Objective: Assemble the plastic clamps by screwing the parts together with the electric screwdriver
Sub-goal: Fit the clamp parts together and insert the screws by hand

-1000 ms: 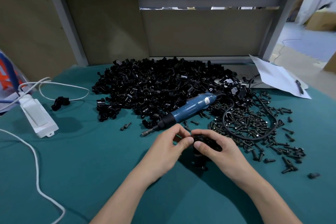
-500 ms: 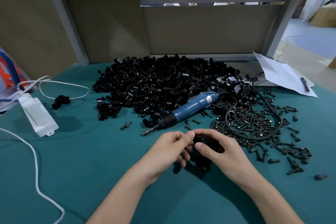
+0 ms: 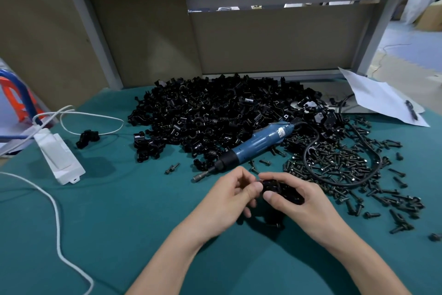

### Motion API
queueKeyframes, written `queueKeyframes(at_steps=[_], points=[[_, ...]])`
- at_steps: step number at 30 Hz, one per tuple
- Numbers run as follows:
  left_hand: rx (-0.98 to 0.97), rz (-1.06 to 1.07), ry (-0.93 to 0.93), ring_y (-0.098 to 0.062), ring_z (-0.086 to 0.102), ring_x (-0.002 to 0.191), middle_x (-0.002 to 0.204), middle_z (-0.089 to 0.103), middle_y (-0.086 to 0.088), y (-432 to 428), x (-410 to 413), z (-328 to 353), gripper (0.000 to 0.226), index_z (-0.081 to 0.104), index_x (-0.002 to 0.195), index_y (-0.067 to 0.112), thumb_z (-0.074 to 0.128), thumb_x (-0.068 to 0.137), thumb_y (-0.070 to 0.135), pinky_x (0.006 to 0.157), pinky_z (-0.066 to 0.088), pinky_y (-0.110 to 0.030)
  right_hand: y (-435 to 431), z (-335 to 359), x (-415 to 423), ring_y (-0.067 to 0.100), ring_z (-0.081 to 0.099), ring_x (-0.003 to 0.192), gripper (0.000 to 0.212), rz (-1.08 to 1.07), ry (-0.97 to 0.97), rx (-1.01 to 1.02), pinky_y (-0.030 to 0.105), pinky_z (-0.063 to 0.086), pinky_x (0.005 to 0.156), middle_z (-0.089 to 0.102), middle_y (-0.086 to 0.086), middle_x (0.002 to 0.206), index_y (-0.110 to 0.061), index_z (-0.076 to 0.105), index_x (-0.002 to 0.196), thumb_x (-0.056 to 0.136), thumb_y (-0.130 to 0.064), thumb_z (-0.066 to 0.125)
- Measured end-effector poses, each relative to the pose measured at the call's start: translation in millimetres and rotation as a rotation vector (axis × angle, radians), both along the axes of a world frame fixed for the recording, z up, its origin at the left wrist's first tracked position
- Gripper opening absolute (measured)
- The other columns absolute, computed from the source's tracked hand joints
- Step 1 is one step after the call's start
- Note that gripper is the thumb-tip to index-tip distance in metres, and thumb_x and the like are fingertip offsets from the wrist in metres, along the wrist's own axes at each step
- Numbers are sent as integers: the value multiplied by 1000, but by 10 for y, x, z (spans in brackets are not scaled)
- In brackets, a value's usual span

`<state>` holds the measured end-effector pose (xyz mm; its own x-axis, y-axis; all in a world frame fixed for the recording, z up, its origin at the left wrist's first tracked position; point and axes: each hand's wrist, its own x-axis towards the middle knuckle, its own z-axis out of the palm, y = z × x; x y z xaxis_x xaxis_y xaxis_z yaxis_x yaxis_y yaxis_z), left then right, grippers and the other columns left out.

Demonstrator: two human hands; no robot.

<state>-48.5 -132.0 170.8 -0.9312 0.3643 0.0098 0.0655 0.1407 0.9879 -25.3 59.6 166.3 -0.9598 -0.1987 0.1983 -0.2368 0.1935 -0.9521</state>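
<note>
A black plastic clamp (image 3: 282,190) is being held just above the table (image 3: 124,218), near the middle of its near edge. It is being gripped by the right hand (image 3: 308,208), with the fingers curled round it, while its left end is being pinched by the left hand (image 3: 229,196). The parts are seemingly being fitted together by hand; the electric screwdriver (image 3: 253,145) is lying unheld just beyond the hands. A lone clamp (image 3: 87,138) near the left edge is possibly being kept as finished. The large pile of parts (image 3: 215,115) towards the far edge and the scattered screws (image 3: 339,163) towards the right edge are suggesting that most work is left. Whether a screw is seated is being hidden by the fingers.
</note>
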Motion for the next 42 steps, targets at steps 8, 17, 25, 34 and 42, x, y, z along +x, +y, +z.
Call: queueKeyframes(at_steps=[8,17,25,34,42], points=[[-261,189,358,3,59,85,98,65,23,78,39,-69,3,55,102,42,57,100,44,74,46,-17,38,-14,-18,11,74,101,30,-62,-46,-152,18,56,86,78,-7,110,-43,76,111,81,-39,73],[-841,245,557,-11,42,111,123,50,11,55,-136,-240,45,35,152,28,32,109,39,97,39,-29,151,40,-144,34,75,105,36,-239,-231,-819,35,63,79,75,17,118,-8,71,119,85,-18,70],[-811,221,549,-7,47,109,111,51,19,89,-174,-177,35,49,131,34,30,106,50,92,38,-27,153,47,-139,29,76,94,40,-269,-237,-884,35,63,78,76,20,111,-4,67,122,84,-17,69],[-909,108,595,-7,42,105,106,48,16,77,-107,-140,28,62,121,32,44,105,47,94,38,-25,204,72,-138,30,75,94,38,-264,-269,-996,35,64,77,76,18,110,-6,66,121,85,-17,69],[367,121,-216,-9,60,69,76,67,2,264,58,120,23,69,98,9,47,105,8,67,52,-22,174,75,-139,30,77,93,47,-212,-314,-1008,36,64,76,75,22,113,-3,64,126,83,-19,71]])
